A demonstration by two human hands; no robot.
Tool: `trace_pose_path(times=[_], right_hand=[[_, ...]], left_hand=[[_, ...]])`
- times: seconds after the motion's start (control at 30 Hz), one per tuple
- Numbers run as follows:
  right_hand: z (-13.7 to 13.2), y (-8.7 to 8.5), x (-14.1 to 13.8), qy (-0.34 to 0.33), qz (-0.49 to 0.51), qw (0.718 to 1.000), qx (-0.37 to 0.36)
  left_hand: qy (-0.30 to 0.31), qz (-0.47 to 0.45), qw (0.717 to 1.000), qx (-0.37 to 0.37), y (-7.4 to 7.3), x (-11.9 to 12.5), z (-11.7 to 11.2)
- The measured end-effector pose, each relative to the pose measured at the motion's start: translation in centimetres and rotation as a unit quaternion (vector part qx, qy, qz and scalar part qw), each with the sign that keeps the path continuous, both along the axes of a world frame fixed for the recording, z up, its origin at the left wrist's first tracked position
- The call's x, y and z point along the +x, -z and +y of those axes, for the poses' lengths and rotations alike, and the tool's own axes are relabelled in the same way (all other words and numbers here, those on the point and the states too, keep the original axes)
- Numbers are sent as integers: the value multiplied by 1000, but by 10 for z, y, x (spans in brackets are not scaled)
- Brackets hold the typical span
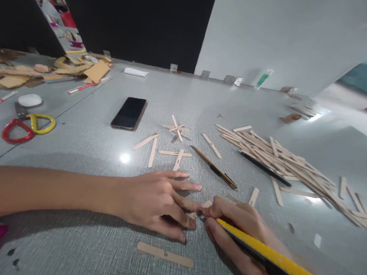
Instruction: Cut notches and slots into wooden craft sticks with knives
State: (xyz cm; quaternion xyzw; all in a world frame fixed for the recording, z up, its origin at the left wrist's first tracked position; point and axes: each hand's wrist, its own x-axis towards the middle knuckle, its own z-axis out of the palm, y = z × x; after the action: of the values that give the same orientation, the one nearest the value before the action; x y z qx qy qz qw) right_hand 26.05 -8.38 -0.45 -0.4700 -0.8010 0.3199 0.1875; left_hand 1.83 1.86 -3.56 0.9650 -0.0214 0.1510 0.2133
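My left hand [157, 198] lies on the grey table with its fingers spread, the fingertips pressing on a small wooden craft stick [193, 215]. My right hand [240, 227] grips a yellow and black utility knife [266, 254], its tip at that stick, beside my left fingertips. Part of the stick is hidden under the fingers. Nearer to me lies another craft stick [165, 254] with a small notch cut in its middle. Beyond the hands rests a slim gold and black craft knife [214, 167], near several loose notched sticks.
A pile of craft sticks [279, 161] with a black pen-like tool [265, 168] is on the right. A phone [129, 113], red and yellow-handled scissors [29, 126], a white mouse [30, 100] and cardboard scraps [74, 67] are on the left. Panels [139, 27] close off the back.
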Motion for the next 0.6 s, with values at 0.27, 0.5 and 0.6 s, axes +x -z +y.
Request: trace_pose_path(times=[0.27,0.5,0.6], right_hand=[[-5,6,4,-2,4,999,34],[-2,13,6,-53,29,997,48],[-3,14,6,-30,16,998,55]], left_hand=[[45,22,994,-98,-9,3,16],[-25,25,992,-123,-16,10,17],[-31,31,997,-61,-16,11,13]])
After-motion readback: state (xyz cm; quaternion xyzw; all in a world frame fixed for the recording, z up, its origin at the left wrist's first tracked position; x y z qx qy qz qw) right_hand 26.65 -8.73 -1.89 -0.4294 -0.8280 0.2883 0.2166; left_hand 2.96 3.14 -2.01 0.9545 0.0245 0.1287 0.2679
